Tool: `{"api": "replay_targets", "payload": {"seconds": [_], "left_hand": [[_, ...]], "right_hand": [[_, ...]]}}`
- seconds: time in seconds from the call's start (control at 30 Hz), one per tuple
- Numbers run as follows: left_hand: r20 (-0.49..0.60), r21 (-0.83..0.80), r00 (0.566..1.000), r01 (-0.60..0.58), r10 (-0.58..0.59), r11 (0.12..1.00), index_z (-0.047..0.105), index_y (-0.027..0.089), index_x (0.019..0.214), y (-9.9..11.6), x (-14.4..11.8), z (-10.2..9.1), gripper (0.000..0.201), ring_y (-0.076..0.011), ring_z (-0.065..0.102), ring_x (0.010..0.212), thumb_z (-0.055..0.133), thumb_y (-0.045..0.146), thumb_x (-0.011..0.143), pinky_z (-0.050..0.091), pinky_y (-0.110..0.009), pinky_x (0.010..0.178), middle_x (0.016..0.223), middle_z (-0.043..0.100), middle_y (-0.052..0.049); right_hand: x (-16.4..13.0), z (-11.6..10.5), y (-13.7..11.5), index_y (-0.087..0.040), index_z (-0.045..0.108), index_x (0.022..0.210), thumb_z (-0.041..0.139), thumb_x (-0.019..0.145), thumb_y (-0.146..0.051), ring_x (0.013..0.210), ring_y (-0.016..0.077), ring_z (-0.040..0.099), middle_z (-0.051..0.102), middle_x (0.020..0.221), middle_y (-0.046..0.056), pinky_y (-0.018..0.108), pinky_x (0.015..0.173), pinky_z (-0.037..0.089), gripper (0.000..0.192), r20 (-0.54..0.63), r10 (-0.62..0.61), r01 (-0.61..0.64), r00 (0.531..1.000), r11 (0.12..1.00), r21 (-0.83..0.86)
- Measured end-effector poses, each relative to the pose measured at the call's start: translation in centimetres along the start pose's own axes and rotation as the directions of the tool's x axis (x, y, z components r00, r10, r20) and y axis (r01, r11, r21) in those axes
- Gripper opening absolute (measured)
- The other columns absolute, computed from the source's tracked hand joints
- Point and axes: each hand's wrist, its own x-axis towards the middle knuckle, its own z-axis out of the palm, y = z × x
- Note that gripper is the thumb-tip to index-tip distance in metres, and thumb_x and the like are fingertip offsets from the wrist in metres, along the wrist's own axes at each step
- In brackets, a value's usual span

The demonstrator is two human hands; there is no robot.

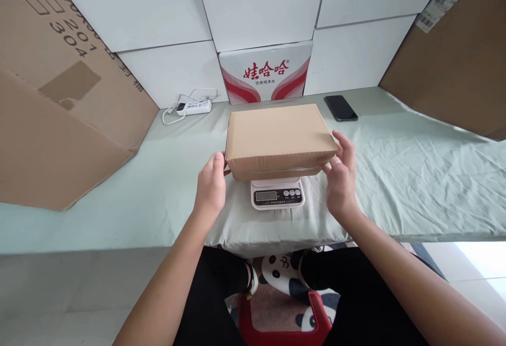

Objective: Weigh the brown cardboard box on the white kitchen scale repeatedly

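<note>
A closed brown cardboard box (280,139) sits on top of a small white kitchen scale (277,193), near the front edge of the bench (415,177), which is covered with a pale green, slightly wrinkled cloth. The box is much wider than the scale, so only the scale's front strip with its dark display and round buttons shows below it. The left hand (210,188) is at the box's left end, the fingers curled loosely and the thumb up beside the lower corner; whether it presses the cardboard or only rests just beside it cannot be told. The right hand (340,177) is at the right end, open with fingers spread, the fingertips touching the box's lower right corner and the thumb raised along its side. Neither hand is closed around the box. Behind the box, against the white wall, stands a white carton with red print (265,74). To its left a white power strip (193,106) with a coiled cable lies on the cloth, and to its right a dark phone (340,108) lies flat, well apart from the box. Large brown cardboard sheets (59,98) lean at the left and right sides of the bench. Below the bench edge the person's knees in black show.
</note>
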Motion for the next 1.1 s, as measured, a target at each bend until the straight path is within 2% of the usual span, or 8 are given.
{"api": "replay_targets", "payload": {"seconds": [0.1,0.2,0.3,0.43,0.63,0.73,0.9,1.1], "left_hand": [[-0.068,0.017,0.998,-0.002,0.003,1.0,0.075,0.021,0.133,-0.7,1.0,-0.6,0.077,-0.0372,0.067,0.147,0.039,0.083,0.105,0.06,-0.053,0.116,0.152,0.074,-0.018],[-0.166,0.036,0.986,0.019,-0.012,0.999,0.072,0.023,0.139,-1.6,2.2,-1.3,0.076,-0.037,0.057,0.158,0.038,0.083,0.105,0.058,-0.051,0.119,0.163,0.066,-0.018],[-0.182,0.028,0.982,0.064,-0.058,0.998,0.07,0.022,0.141,-2.5,3.2,-1.6,0.079,-0.0376,0.052,0.163,0.038,0.084,0.105,0.058,-0.051,0.119,0.168,0.062,-0.019],[-0.125,0.016,0.99,0.063,-0.06,0.998,0.065,0.025,0.151,-3.4,3.6,-1.1,0.084,-0.0368,0.047,0.167,0.037,0.088,0.102,0.054,-0.052,0.124,0.176,0.054,-0.017],[-0.092,-0.088,0.996,0.009,-0.017,0.996,0.049,0.03,0.169,-3.2,3.4,0.4,0.093,-0.0298,0.028,0.177,0.027,0.091,0.102,0.033,-0.047,0.141,0.188,0.033,-0.011],[-0.076,-0.159,0.997,-0.037,0.025,0.987,0.045,0.032,0.173,-2.7,3.0,1.1,0.093,-0.0276,0.027,0.177,0.024,0.09,0.103,0.032,-0.045,0.142,0.189,0.033,-0.009],[-0.063,-0.212,0.996,-0.074,0.062,0.974,0.045,0.033,0.173,-2.5,2.6,1.6,0.095,-0.0275,0.027,0.177,0.026,0.091,0.101,0.031,-0.045,0.142,0.188,0.035,-0.007],[-0.029,-0.242,0.998,-0.062,0.056,0.968,0.044,0.029,0.174,-2.6,2.1,1.8,0.102,-0.0291,0.03,0.176,0.031,0.095,0.098,0.031,-0.045,0.143,0.188,0.035,-0.009]], "right_hand": [[0.9,-0.8,0.0,-0.045,0.053,0.15,0.055,0.1,-0.06,0.152,0.0374,0.058,0.054,0.163,0.006,0.069,0.119,0.053,0.052,-0.163,0.011,-0.002,0.987,0.999,0.053],[1.9,-1.7,0.3,-0.043,0.058,0.139,0.053,0.1,-0.059,0.142,0.0356,0.066,0.06,0.152,0.007,0.065,0.113,0.058,0.043,-0.209,0.022,-0.004,0.978,0.996,0.086],[2.5,-2.0,0.8,-0.039,0.06,0.13,0.057,0.098,-0.06,0.134,0.0346,0.069,0.065,0.14,0.008,0.065,0.114,0.056,0.039,-0.238,0.083,-0.051,0.968,0.989,0.138],[2.6,-1.6,1.0,-0.037,0.06,0.132,0.059,0.094,-0.063,0.133,0.0356,0.069,0.067,0.143,0.01,0.068,0.119,0.052,0.046,-0.207,0.154,-0.115,0.966,0.975,0.19],[2.3,-0.9,1.4,-0.036,0.056,0.145,0.058,0.093,-0.071,0.149,0.0378,0.061,0.064,0.156,0.012,0.066,0.123,0.049,0.062,-0.133,0.185,-0.158,0.974,0.969,0.191],[2.3,-0.6,1.5,-0.037,0.056,0.147,0.055,0.095,-0.073,0.153,0.0369,0.059,0.064,0.157,0.011,0.064,0.124,0.049,0.063,-0.099,0.176,-0.157,0.979,0.972,0.177],[2.3,-0.2,1.0,-0.035,0.057,0.144,0.06,0.09,-0.074,0.153,0.0366,0.061,0.065,0.158,0.011,0.065,0.132,0.041,0.067,-0.105,0.215,-0.187,0.971,0.956,0.227],[2.0,0.3,0.8,-0.032,0.057,0.146,0.055,0.095,-0.073,0.15,0.0357,0.063,0.067,0.159,0.011,0.064,0.128,0.046,0.065,-0.087,0.2,-0.177,0.976,0.96,0.218]]}}
